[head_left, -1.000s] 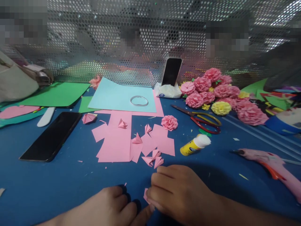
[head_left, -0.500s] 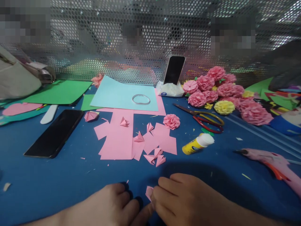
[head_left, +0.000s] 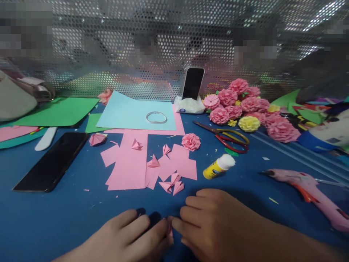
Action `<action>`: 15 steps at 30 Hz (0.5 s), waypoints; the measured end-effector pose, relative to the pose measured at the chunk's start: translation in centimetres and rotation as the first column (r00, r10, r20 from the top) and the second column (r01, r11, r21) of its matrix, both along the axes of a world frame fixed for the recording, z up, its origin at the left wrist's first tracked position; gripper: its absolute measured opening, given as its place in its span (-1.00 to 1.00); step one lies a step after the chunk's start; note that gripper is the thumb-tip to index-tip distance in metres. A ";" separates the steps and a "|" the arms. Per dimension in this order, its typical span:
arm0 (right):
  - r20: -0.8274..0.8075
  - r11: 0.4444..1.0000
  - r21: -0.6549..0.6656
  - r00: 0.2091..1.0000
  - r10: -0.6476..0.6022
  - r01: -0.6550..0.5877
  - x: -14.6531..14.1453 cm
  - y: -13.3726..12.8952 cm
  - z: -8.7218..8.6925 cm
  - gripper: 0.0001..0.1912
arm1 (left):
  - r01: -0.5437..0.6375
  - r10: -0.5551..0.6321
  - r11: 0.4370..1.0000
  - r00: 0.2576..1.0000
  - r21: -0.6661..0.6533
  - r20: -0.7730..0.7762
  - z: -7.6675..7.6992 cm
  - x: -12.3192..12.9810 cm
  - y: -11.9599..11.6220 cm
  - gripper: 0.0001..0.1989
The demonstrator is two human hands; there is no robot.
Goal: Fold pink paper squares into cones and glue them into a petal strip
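Note:
A small folded piece of pink paper (head_left: 171,231) is mostly hidden at my fingertips near the table's front edge. My left hand (head_left: 133,234) pinches it between closed fingers. From the other side, my right hand (head_left: 209,222) has its curled fingers against it, with the index fingertip at the paper's top edge. Just beyond lie several folded pink paper points (head_left: 174,183), next to cut pink paper squares (head_left: 185,163) and a larger pink sheet (head_left: 128,167). A finished pink paper flower (head_left: 191,142) sits behind the squares.
A yellow glue stick (head_left: 219,166), scissors (head_left: 229,138) and a pink glue gun (head_left: 302,189) lie to the right. On the left is a black phone (head_left: 51,162). Paper flowers (head_left: 245,105) and a propped phone (head_left: 193,83) stand before the perforated metal screen (head_left: 120,47).
My left fingers have moved up onto the small pink paper, which is now more covered. The right index finger has stretched toward it. The whole view has shifted slightly.

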State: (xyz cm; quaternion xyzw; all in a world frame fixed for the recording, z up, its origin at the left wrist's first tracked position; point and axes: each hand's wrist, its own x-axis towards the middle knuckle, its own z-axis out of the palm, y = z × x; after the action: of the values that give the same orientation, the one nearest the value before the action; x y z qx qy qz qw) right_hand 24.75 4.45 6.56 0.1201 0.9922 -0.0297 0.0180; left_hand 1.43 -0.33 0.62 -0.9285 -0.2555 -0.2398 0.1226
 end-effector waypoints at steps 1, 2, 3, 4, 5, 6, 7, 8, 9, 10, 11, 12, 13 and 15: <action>-0.003 1.000 0.004 1.000 0.007 -0.007 0.0 -0.1 -0.1 -0.89 | -0.007 0.007 1.000 1.000 0.005 0.008 0.1 0.1 0.1 -0.65; -0.010 1.000 0.013 1.000 0.011 -0.011 0.1 -0.1 -0.1 -0.89 | -0.004 0.004 1.000 1.000 0.013 0.008 0.1 0.1 0.1 -0.63; -0.017 1.000 0.025 1.000 0.012 -0.011 0.1 -0.2 -0.2 -0.89 | 0.005 -0.005 1.000 1.000 0.020 -0.006 0.1 0.1 0.1 -0.61; -0.027 0.999 0.038 1.000 0.011 -0.010 0.2 -0.2 -0.2 -0.88 | 0.017 -0.016 0.999 1.000 0.029 -0.027 0.1 0.1 0.1 -0.59; -0.038 0.999 0.048 0.999 0.013 -0.011 0.2 -0.2 -0.1 -0.85 | 0.030 -0.028 0.999 0.998 0.035 -0.048 -0.1 0.1 0.0 -0.57; -0.051 0.998 0.057 0.998 0.020 -0.017 0.2 -0.2 -0.1 -0.82 | 0.037 -0.035 0.999 0.997 0.030 -0.069 -0.3 0.0 0.0 -0.56; -0.061 0.998 0.062 0.998 0.024 -0.020 0.2 -0.1 0.0 -0.79 | 0.041 -0.039 0.999 0.996 0.023 -0.081 -0.5 0.0 -0.1 -0.55; -0.069 0.998 0.062 0.997 0.029 -0.024 0.1 -0.1 0.0 -0.78 | 0.042 -0.041 0.999 0.995 0.006 -0.090 -0.7 -0.1 -0.2 -0.56; -0.069 0.998 0.058 0.997 0.028 -0.024 0.1 -0.1 -0.1 -0.78 | 0.038 -0.039 0.999 0.995 -0.012 -0.092 -1.0 -0.2 -0.3 -0.58; -0.064 0.998 0.050 0.997 0.031 -0.028 0.1 0.0 -0.2 -0.81 | 0.039 -0.041 0.999 0.995 -0.026 -0.090 -1.2 -0.2 -0.4 -0.61; -0.056 0.999 0.040 0.998 0.039 -0.037 0.0 0.0 -0.3 -0.84 | 0.037 -0.041 0.998 0.995 -0.040 -0.092 -1.3 -0.3 -0.4 -0.62; -0.045 0.999 0.034 0.998 0.040 -0.038 -0.1 0.1 -0.5 -0.87 | 0.042 -0.046 0.998 0.995 -0.042 -0.087 -1.4 -0.3 -0.5 -0.63; -0.034 0.999 0.029 0.998 0.045 -0.044 -0.1 0.1 -0.6 -0.87 | 0.050 -0.053 0.998 0.995 -0.039 -0.083 -1.4 -0.3 -0.4 -0.63; -0.017 0.998 0.026 0.999 0.049 -0.048 -0.2 0.2 -0.7 -0.85 | 0.064 -0.066 0.998 0.994 -0.024 -0.085 -1.2 -0.2 -0.3 -0.62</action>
State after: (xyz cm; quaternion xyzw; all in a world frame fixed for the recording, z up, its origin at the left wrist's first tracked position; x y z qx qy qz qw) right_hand 24.53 4.61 5.82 0.0959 0.9952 -0.0175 0.0083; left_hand 1.19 -0.67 -0.57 -0.9470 -0.2222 -0.2008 0.1158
